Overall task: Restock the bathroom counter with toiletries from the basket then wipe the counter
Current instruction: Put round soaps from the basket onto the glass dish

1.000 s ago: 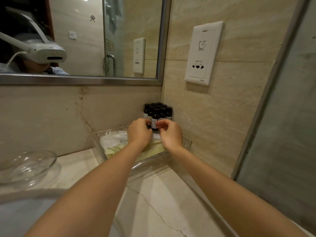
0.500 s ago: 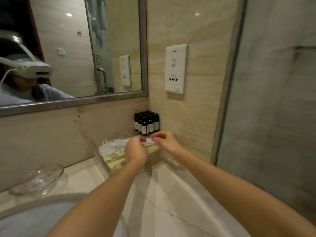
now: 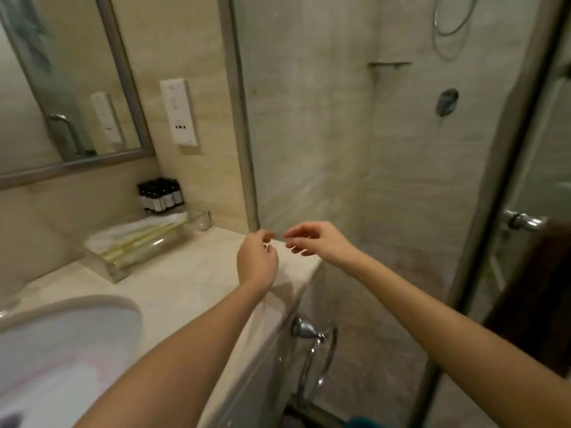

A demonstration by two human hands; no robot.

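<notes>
Your left hand (image 3: 256, 261) and right hand (image 3: 318, 242) hovered close together over the counter (image 3: 185, 273) end, both empty, fingers loosely curled. The bottles (image 3: 160, 196) and toiletry tray (image 3: 123, 268) sat beyond them, to the left.

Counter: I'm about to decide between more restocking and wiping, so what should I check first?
1. Left hand free: ok, holds nothing.
2. Right hand free: ok, holds nothing.
3. Bottles upright in corner: ok.
4. Packets inside tray: ok.
5. Basket in reach: cannot tell, not in view.
6. Cloth ready: cannot tell, none seen.
</notes>
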